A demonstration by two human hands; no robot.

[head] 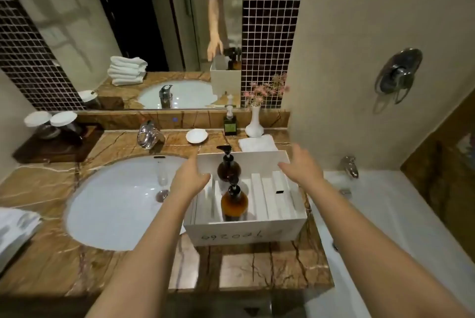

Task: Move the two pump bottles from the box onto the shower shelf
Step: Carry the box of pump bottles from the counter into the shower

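A white box (246, 231) stands on the marble counter to the right of the sink. Two amber pump bottles with black pumps stand upright inside it, one at the far side (228, 169) and one nearer to me (234, 202). My left hand (189, 179) hovers at the box's left rim, fingers apart, holding nothing. My right hand (299, 167) hovers over the box's far right corner, also with spread fingers and holding nothing. Neither hand touches a bottle. No shower shelf is in view.
The round white sink (115, 202) and faucet (147, 135) lie left of the box. Behind the box are a soap dish (196, 135), a green soap dispenser (230, 122), a white vase (254, 122) and a folded cloth (257, 143). A bathtub (385, 215) with a wall valve (398, 73) is at the right.
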